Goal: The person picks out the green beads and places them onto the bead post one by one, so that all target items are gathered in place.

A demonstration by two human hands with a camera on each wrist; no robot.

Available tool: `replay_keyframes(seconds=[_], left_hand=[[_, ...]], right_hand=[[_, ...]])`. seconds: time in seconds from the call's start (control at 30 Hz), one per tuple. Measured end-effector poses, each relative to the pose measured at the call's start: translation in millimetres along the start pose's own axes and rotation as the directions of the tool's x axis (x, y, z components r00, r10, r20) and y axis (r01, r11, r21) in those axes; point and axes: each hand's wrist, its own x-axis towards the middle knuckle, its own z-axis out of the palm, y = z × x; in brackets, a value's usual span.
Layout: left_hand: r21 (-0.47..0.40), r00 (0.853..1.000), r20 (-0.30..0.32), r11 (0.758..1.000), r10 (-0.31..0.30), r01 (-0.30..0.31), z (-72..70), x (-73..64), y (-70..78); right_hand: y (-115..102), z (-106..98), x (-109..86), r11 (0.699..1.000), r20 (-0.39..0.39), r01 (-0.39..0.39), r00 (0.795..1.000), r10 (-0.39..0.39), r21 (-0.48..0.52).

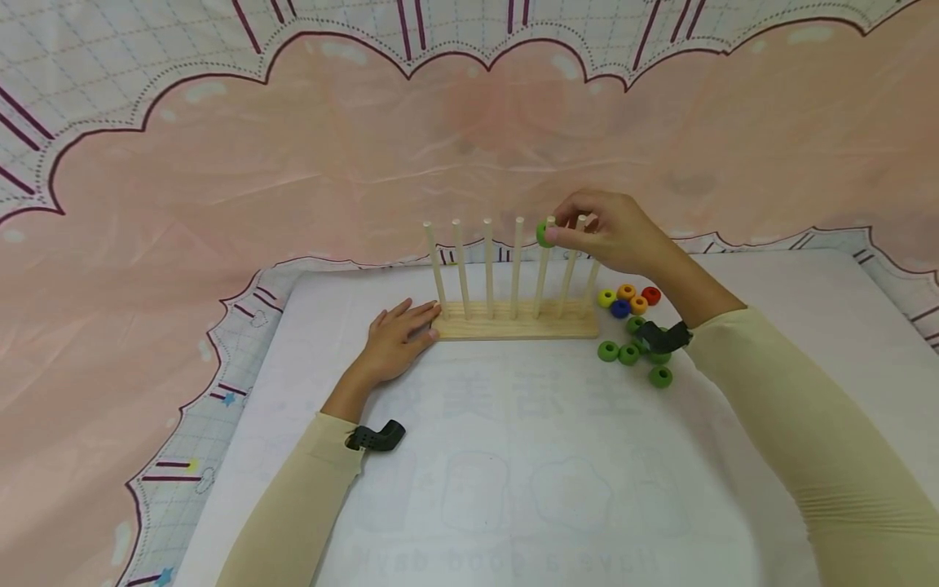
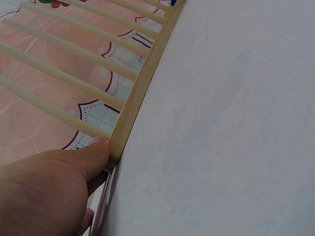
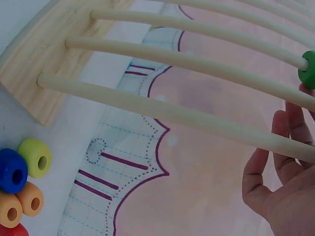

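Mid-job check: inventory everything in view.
Table: 1, white, centre
Cloth: 1, pink and white, behind table
Base: 1, pale wood, on table
Pegs: 7, pale wood, upright on base
Held bead: 1, green, at a peg's top
Loose green beads: at least 6, right of base
Other beads: 5 (2 orange, yellow, blue, red), beyond those
Cameras: 2, black, on wrists
Sleeves: 2, beige, on arms
Left hand: 1, bare, touching base's left end
Right hand: 1, bare, pinching held bead

Behind the white tabletop (image 1: pixel 800 326) there is a wrinkled pink sheet (image 1: pixel 469 155). A pale checked border (image 1: pixel 183 37), with a dark red scalloped outline (image 1: pixel 266 82) and short stripes (image 1: pixel 421 24), runs along its upper part. On the tabletop, faint shapes (image 1: pixel 572 493) and pale letters (image 1: pixel 575 561) are visible. The light is soft.
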Motion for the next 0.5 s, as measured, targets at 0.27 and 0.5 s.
replay_keyframes(seconds=[0.27, 0.5], left_hand=[[0.007, 1.0, 0.0, 1.0, 0.0, 0.0, -0.6, 0.7, -0.5], [-0.002, 1.0, 0.002, 1.0, -0.001, 0.001, -0.9, 1.1, -0.4]], right_hand=[[-0.3, -0.2, 1.8, 1.0, 0.008, 0.0, 1.0, 0.0, -0.007], [-1.0, -0.4, 1.8, 1.0, 0.009, -0.023, 1.0, 0.023, -0.004]])
